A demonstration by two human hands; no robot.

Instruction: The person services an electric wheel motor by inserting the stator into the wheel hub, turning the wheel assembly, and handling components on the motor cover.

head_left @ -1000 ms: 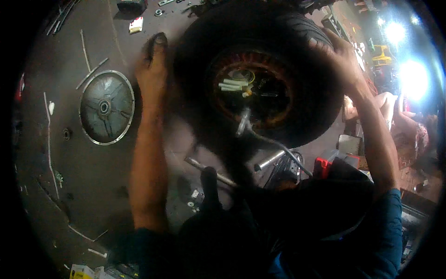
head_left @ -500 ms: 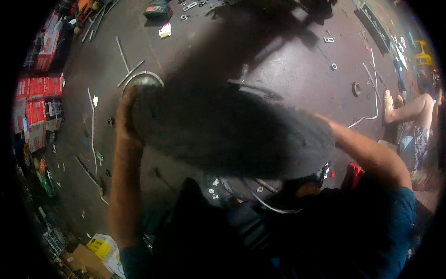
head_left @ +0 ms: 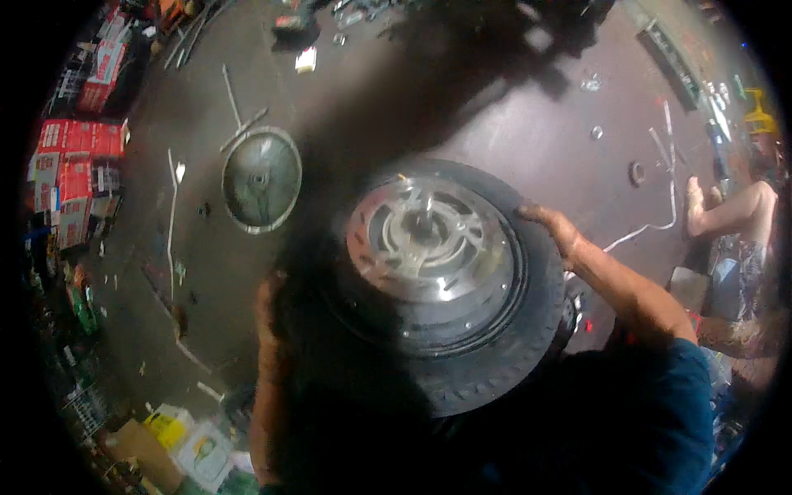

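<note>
A motor wheel (head_left: 462, 322) with a black tyre is held up in front of me, its hub side facing up. A shiny slotted disc (head_left: 371, 235) sits at the middle of the hub, with an axle standing out of it. My right hand (head_left: 554, 231) grips the tyre on its far right side, thumb over the edge. At the left, my left hand (head_left: 271, 305) is against the shadowed side of the tyre; its fingers are mostly lost in the dark. A round metal hub cover (head_left: 261, 186) lies on the floor beyond my left hand.
Red and white boxes (head_left: 74, 177) are stacked at the left. Thin metal rods (head_left: 171, 223), a bearing ring (head_left: 636, 173) and small parts are scattered on the floor. A person's bare leg (head_left: 730, 210) is at the right, below a long metal channel (head_left: 668, 64).
The wheel has tipped from tread-on to hub side up, showing the disc. My left hand has come lower and right, uncovering the hub cover on the floor.
</note>
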